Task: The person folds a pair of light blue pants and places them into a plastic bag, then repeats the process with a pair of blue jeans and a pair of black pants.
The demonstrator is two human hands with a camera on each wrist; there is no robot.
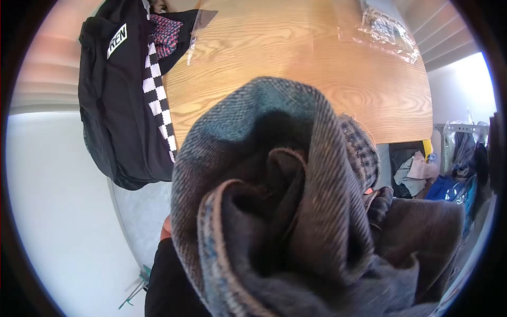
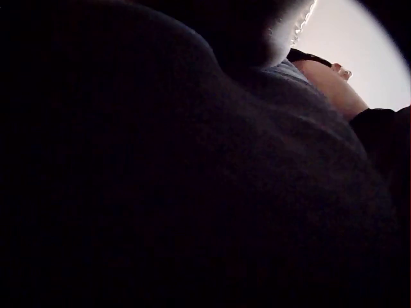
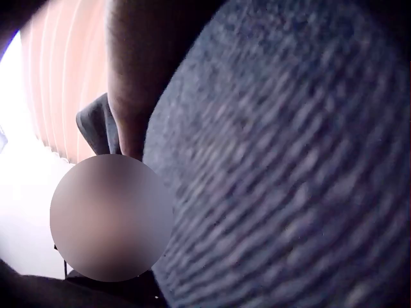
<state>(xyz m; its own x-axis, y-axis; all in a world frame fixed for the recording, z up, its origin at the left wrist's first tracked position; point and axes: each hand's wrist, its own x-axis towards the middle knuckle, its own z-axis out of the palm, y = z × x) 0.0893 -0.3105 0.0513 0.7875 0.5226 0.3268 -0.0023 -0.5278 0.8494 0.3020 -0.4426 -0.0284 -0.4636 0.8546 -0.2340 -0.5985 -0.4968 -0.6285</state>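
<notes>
Item: denim garment [image 1: 285,211], grey-blue and heavy, bunched into deep folds with a stitched hem curling through the middle. Position: raised off the wooden table [image 1: 317,68], close before the person's face and above the table's near edge, hiding most of the near tabletop.

Left hand [image 1: 166,228]: only a sliver of skin shows at the bundle's lower left edge, above a black sleeve [image 1: 161,285]. Whether the fingers are spread or clamped on the cloth cannot be told. The left wrist view is almost wholly dark cloth.

Right hand [image 1: 368,190]: a small patch shows at the bundle's right side, buried in folds; its finger state cannot be told either. The right wrist view is filled with denim weave pressed close.

Surroundings: a black garment [image 1: 119,105] with a checkered stripe and a white label lies at the table's left end and hangs over the edge. A clear plastic bag [image 1: 385,31] lies on the far right of the tabletop. A heap of clothes [image 1: 417,174] stands beyond the table's right side.
</notes>
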